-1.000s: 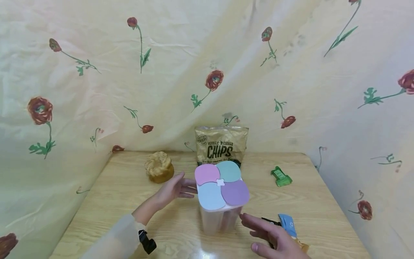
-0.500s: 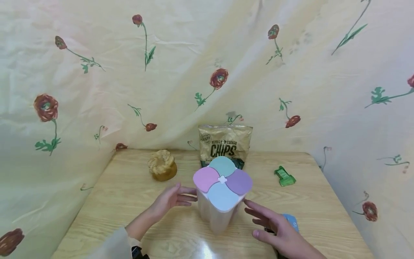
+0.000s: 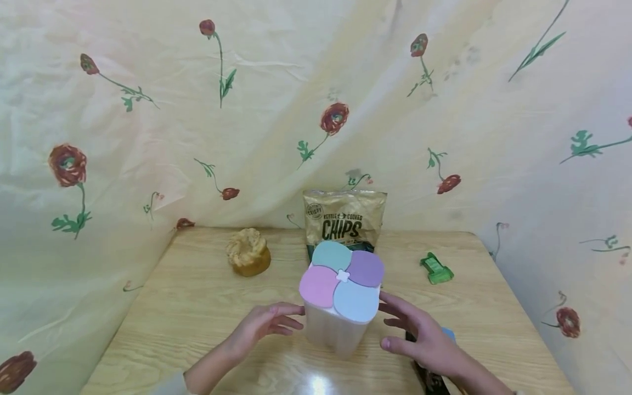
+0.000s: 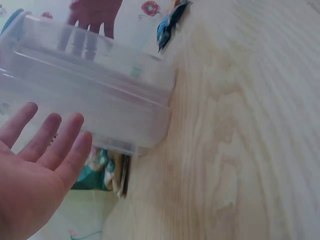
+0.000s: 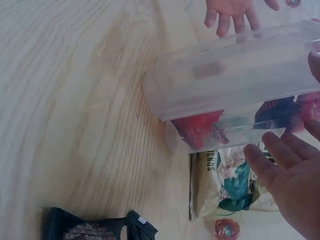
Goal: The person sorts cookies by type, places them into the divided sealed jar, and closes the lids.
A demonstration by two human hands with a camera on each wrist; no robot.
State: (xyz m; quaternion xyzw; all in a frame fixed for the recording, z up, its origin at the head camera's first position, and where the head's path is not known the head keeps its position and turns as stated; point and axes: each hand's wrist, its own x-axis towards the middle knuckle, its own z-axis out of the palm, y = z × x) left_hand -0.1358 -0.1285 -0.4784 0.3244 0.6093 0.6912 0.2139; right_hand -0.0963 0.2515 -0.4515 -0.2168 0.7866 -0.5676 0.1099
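A clear plastic storage container (image 3: 329, 332) stands upright on the table, under a lid (image 3: 342, 281) with pink, teal, purple and pale blue petals. My left hand (image 3: 264, 329) is at its left side, fingers extended and fingertips right at the wall. On the opposite side, my right hand (image 3: 419, 334) has its fingertips at the wall below the lid, with the thumb held apart. Through the wall in the right wrist view, a red packet (image 5: 197, 127) and a dark blue packet (image 5: 275, 114) show inside. Neither hand wraps around the container.
A chips bag (image 3: 345, 219) stands behind the container. A round bread-like bun (image 3: 248, 252) sits back left and a green wrapped packet (image 3: 436, 269) back right. Black packets (image 5: 87, 225) lie by my right hand. A floral curtain (image 3: 266, 109) surrounds the wooden table (image 3: 197, 285).
The container has turned counterclockwise, seen from above, so the pink petal now faces front left. My right hand has moved farther from me, my left hand nearer.
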